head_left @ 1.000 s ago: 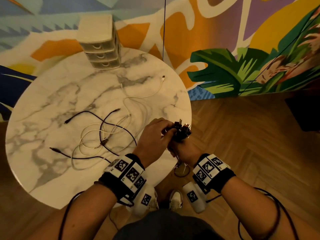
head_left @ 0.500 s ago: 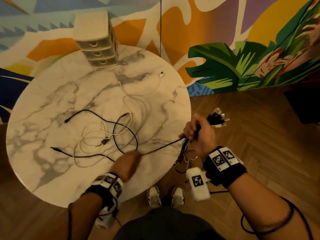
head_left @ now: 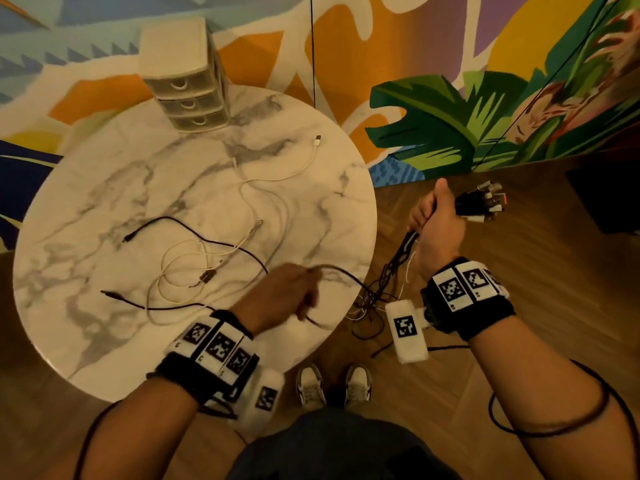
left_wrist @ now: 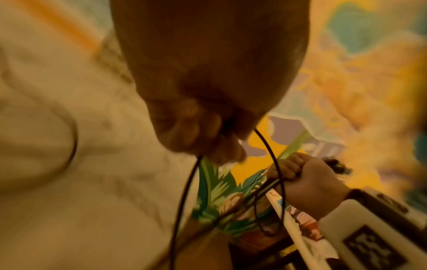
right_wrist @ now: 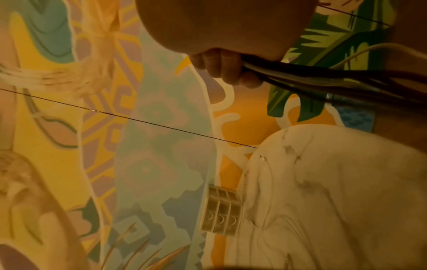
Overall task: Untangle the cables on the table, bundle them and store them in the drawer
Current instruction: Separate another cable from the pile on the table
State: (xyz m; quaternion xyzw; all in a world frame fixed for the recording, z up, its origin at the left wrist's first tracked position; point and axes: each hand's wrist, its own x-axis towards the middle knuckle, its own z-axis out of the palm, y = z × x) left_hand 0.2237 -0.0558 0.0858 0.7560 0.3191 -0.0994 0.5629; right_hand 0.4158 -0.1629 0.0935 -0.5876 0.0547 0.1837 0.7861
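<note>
My right hand (head_left: 437, 223) is off the table's right edge, gripping a bunch of cable ends (head_left: 483, 202) whose plugs stick out past the thumb; the cables (right_wrist: 323, 78) hang below the fist in a loose tangle (head_left: 375, 292). My left hand (head_left: 287, 289) is over the near part of the marble table (head_left: 86, 202) and pinches one black cable (left_wrist: 272, 157) that runs across to the right hand's bunch. More black cables (head_left: 180, 225) and a white cable (head_left: 277, 174) lie looped and crossed on the table. A small cream three-drawer unit (head_left: 187, 88) stands at the table's far edge, drawers closed.
The round table stands on a wooden floor (head_left: 519, 341) before a painted wall (head_left: 415, 64). A thin dark line (head_left: 312, 46) hangs down the wall behind the table. My shoes (head_left: 332, 386) are by the table's near edge.
The hands were together at the table edge; the right hand swung out right with the plug bunch, while the left pulled back over the table, drawing one black cable out.
</note>
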